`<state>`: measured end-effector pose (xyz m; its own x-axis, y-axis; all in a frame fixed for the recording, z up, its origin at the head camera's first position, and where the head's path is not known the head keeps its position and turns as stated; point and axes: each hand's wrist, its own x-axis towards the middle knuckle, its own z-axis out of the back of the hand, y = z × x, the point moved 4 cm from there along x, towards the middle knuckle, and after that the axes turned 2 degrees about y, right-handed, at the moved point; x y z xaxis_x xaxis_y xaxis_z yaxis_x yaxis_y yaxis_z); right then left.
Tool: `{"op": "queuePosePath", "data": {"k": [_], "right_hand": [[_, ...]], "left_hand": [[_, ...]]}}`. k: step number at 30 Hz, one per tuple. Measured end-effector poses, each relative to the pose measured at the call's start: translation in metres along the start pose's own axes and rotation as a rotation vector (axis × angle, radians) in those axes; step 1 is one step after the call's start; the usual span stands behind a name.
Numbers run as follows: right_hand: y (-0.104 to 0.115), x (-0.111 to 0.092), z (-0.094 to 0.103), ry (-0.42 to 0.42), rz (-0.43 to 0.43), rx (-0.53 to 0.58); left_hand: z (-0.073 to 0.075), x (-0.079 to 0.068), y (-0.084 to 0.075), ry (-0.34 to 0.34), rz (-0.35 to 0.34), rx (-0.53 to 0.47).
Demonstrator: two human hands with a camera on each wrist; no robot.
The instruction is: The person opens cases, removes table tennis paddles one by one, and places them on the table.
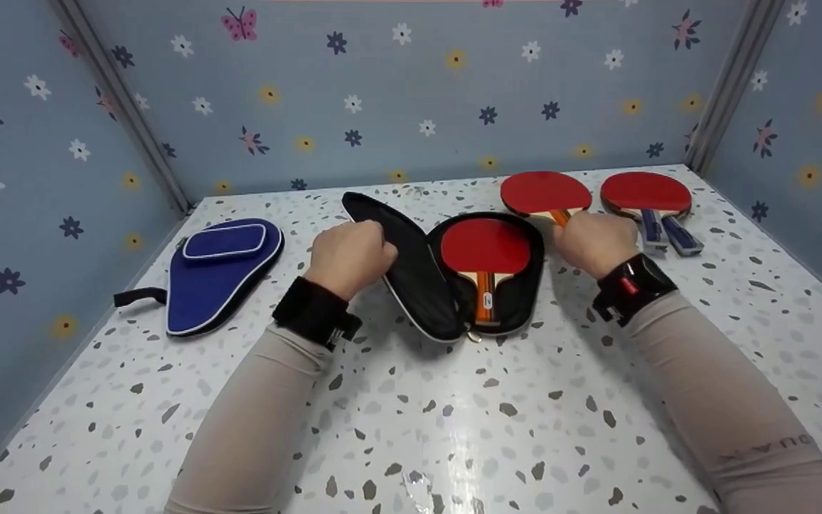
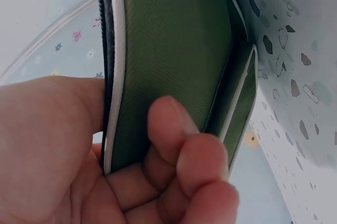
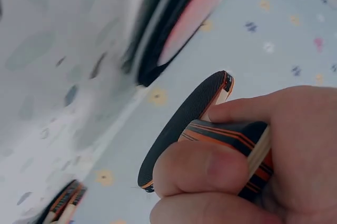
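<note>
My left hand [image 1: 351, 258] pinches the edge of the raised lid of a paddle case [image 1: 411, 268]. The left wrist view shows the lid's green outer side [image 2: 168, 45], thumb and fingers on either side of its white-piped rim. Inside the open case's black lower half lies a red table tennis paddle [image 1: 486, 246], its orange handle toward me. My right hand [image 1: 596, 241] grips the orange-and-black striped handle [image 3: 226, 140] of a second red paddle [image 1: 545, 193], just right of the case. Its black rubber side [image 3: 176, 124] shows in the right wrist view.
Right of the held paddle, a red paddle [image 1: 645, 193] lies with two blue handles [image 1: 668, 232] showing beneath. At the left rests a blue paddle case [image 1: 222, 278] with a pocket and black strap. Flowered panels [image 1: 411, 93] border the speckled table [image 1: 454, 428].
</note>
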<state>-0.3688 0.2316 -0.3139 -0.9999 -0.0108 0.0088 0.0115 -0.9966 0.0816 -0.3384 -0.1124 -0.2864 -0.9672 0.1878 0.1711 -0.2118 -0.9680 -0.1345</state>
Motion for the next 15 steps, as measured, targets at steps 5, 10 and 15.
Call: {"op": "queuePosePath", "data": {"k": [5, 10, 15], "right_hand": [[-0.009, 0.020, -0.015, 0.063, -0.038, -0.018], [-0.011, 0.035, -0.027, 0.131, -0.086, -0.042], [-0.008, 0.045, -0.034, 0.180, -0.019, -0.126]], "left_hand": [[0.002, 0.001, 0.001, 0.021, 0.017, 0.008], [0.006, 0.000, 0.002, 0.041, 0.028, 0.017], [0.007, 0.000, 0.003, 0.071, 0.035, 0.019]]}}
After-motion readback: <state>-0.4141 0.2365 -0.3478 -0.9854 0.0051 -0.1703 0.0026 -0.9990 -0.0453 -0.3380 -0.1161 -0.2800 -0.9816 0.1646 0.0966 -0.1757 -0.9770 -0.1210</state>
